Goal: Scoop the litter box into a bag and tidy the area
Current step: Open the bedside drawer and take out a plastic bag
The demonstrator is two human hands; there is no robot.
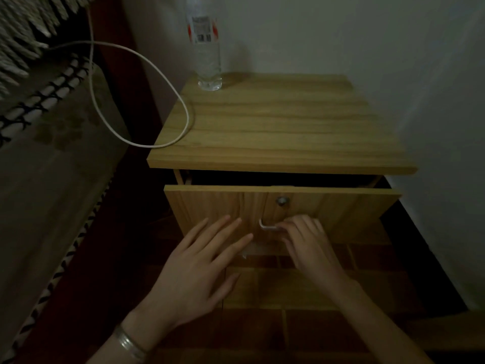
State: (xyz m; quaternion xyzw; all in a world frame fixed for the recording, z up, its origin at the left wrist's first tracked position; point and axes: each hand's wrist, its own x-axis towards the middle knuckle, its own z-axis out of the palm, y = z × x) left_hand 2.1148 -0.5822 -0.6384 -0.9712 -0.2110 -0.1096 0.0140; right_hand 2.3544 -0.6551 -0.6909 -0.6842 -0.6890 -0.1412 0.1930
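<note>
Fingers of the right hand [307, 240] grip the little white handle [266, 226] on the brown wooden drawer [215, 203], left hand [199, 261] flat and open, probably looking for a bag; next, pull wider.

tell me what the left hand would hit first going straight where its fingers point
The drawer front, left of the handle; the left hand's fingertips look nearly on it, though depth is unclear.

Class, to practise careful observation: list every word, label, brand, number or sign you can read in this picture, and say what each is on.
Bottle label: red and white with a barcode; its print is too blurred to read.
Nightstand, drawer, handle, cable: no text shows.
So nothing here can be read.
</note>
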